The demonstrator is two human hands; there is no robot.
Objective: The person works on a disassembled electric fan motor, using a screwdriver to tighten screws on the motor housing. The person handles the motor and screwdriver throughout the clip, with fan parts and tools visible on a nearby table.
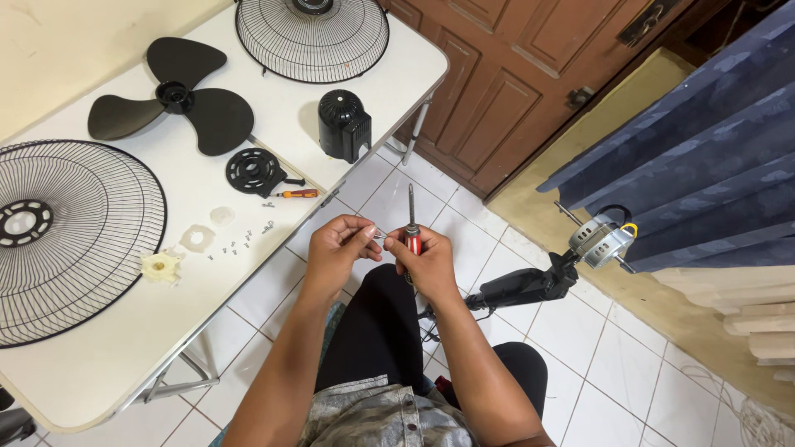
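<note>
My right hand [426, 263] grips a screwdriver [411, 222] with a red handle, its metal shaft pointing up and away from me. My left hand [339, 248] pinches a small metal piece [379, 237] between thumb and fingers, right beside the screwdriver. Both hands meet above my lap, over the tiled floor. A bare fan motor [599, 240] on its black stand [522, 287] lies on the floor to the right.
A white folding table [108, 348] at left carries two wire fan guards [70, 236] [312, 37], a black fan blade [172, 95], a black motor cover [344, 124], a round black part [253, 170], a small orange screwdriver [298, 194], loose screws [236, 244] and white plastic pieces [161, 266]. A wooden door [513, 74] stands behind; blue cloth [704, 149] at right.
</note>
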